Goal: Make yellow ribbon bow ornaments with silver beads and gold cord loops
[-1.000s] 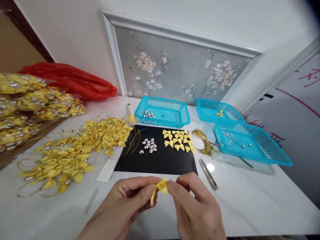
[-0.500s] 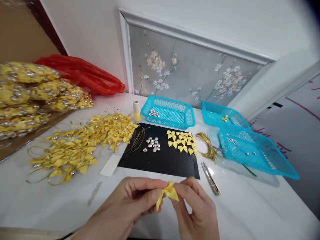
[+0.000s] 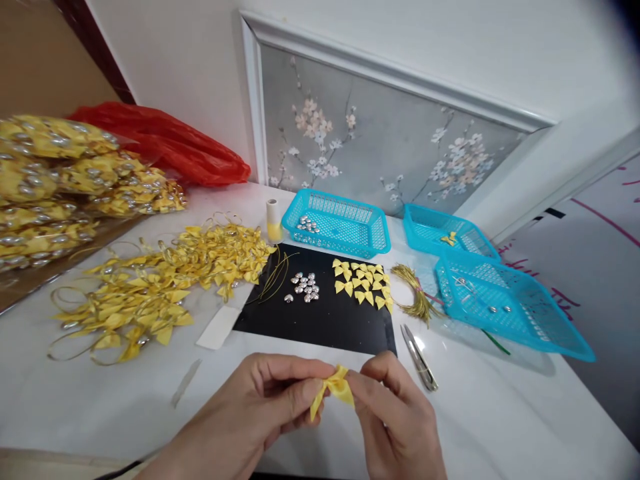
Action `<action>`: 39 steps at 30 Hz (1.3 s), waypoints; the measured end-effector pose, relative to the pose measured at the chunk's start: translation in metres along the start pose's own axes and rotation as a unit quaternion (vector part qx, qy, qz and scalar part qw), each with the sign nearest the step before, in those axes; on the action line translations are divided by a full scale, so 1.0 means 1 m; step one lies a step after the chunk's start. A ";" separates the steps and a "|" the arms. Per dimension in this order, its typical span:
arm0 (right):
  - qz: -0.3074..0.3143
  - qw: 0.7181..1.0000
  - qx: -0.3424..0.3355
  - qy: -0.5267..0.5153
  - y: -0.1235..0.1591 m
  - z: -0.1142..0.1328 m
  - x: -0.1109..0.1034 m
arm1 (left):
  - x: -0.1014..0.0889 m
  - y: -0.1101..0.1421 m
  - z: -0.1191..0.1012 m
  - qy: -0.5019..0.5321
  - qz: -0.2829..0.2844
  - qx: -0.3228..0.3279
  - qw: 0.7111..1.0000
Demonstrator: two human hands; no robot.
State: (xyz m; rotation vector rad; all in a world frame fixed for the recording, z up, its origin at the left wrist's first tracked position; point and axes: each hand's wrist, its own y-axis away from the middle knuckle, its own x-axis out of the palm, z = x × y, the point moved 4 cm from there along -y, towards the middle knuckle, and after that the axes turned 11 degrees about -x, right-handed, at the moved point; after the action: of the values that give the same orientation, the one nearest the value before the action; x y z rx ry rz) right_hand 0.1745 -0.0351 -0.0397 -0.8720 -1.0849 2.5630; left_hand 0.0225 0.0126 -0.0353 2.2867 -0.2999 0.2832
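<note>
A yellow ribbon bow [image 3: 340, 390] is pinched between my two hands, low in the middle of the head view. My left hand [image 3: 280, 397] has thumb and fingers closed on its left side. On the right side, my right hand [image 3: 393, 407] grips it with thumb and forefinger; part of the bow is hidden behind the fingers. Just beyond lies a black mat [image 3: 300, 327]. It carries a cluster of silver beads [image 3: 306, 288], rows of yellow bows [image 3: 365, 281] and a few loose gold cords [image 3: 275, 280].
Blue baskets [image 3: 340, 248] stand at the back and right. Tweezers or snips [image 3: 419, 357] lie beside a gold cord bundle [image 3: 415, 293]. A heap of finished bows with cords [image 3: 150, 293], a thread spool [image 3: 273, 220], bagged bows [image 3: 40, 173] and a red bag [image 3: 175, 143] are left.
My right hand has shifted slightly, its fingers now further over the bow's right side. The left hand keeps its pinch, and the camera view has moved a little.
</note>
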 end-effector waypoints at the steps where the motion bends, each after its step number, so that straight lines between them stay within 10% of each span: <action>1: 0.005 1.000 -0.002 0.004 0.000 0.000 -0.001 | 0.000 -0.001 0.001 0.000 0.003 -0.001 1.000; 39: -0.020 0.998 0.068 0.002 0.006 -0.009 0.007 | 0.001 -0.006 -0.005 -0.079 0.033 0.075 0.993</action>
State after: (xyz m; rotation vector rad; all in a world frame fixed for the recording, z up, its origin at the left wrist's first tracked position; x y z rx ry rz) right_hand 0.1742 -0.0318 -0.0520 -0.8138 -0.9051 2.5664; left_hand 0.0244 0.0204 -0.0361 2.4563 -0.4500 0.1640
